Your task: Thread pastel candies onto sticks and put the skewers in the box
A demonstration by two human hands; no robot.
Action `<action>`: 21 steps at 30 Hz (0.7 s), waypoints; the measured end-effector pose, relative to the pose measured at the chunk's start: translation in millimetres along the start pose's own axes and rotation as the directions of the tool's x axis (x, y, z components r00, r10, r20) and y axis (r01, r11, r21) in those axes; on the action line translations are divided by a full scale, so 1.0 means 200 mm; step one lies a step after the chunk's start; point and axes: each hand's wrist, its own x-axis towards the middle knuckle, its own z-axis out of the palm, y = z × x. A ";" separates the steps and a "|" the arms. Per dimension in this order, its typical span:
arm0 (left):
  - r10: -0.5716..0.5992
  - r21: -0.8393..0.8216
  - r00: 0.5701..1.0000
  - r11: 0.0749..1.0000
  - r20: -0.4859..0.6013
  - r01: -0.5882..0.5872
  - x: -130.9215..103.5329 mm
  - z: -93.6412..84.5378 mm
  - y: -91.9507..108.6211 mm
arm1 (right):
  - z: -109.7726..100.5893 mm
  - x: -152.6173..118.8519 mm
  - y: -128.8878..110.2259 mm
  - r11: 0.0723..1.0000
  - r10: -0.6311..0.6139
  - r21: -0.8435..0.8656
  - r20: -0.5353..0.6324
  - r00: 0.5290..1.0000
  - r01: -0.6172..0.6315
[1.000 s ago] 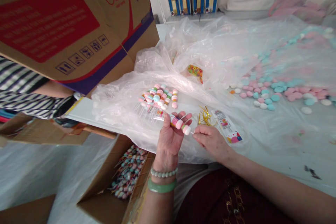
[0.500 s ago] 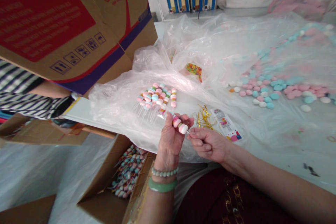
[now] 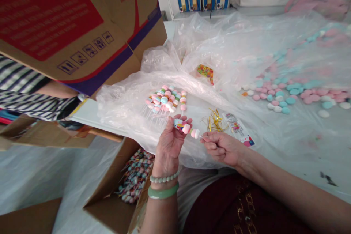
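Note:
My left hand (image 3: pixel 170 144) is closed around a small printed plastic bag (image 3: pixel 178 123), thumb and fingers on its sides. A candy skewer (image 3: pixel 191 131) of pink and white marshmallows with a green piece lies partly at the bag, its right end out in the air. Between thumb and fingertips, my right hand (image 3: pixel 221 148) pinches the thin stick at that end. Just beyond my left hand rests a pile of candy skewers (image 3: pixel 166 98) with white sticks. Gold twist ties (image 3: pixel 215 120) and flat printed bags (image 3: pixel 238 128) lie beyond my right hand.
Clear plastic sheeting (image 3: pixel 153 73) covers the table. Loose pink, blue and white marshmallows (image 3: pixel 279 98) spread on the right. A large cardboard box (image 3: pixel 115 62) stands at left; an open carton (image 3: pixel 106 193) below holds bagged skewers. Behind the box shows a person's striped sleeve (image 3: pixel 22 76).
My hands have moved apart: the left went left with the bag, the right slightly right with the stick. More of the marshmallow skewer now shows between them.

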 end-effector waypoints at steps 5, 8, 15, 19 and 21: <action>-0.072 0.001 0.995 0.997 -0.065 0.072 0.01 -0.02 0.01 | 0.02 -0.01 0.01 0.999 -0.007 -0.037 -0.016 1.000 0.006; -0.107 -0.010 0.991 0.994 -0.085 0.106 0.01 -0.03 0.01 | 0.02 -0.01 0.01 0.999 -0.004 -0.046 -0.019 1.000 0.003; 0.044 0.082 0.995 0.996 -0.084 -0.037 -0.02 0.03 -0.03 | 0.04 -0.01 0.04 0.978 -0.132 -0.176 -0.120 0.984 0.110; 0.098 0.110 0.994 0.990 -0.049 -0.092 -0.04 0.07 -0.06 | 0.08 0.00 0.06 0.883 -0.328 -0.420 -0.236 0.915 0.208; 0.077 0.089 0.997 0.993 -0.013 -0.076 -0.04 0.07 -0.07 | 0.10 -0.01 0.08 0.795 -0.439 -0.552 -0.235 0.867 0.253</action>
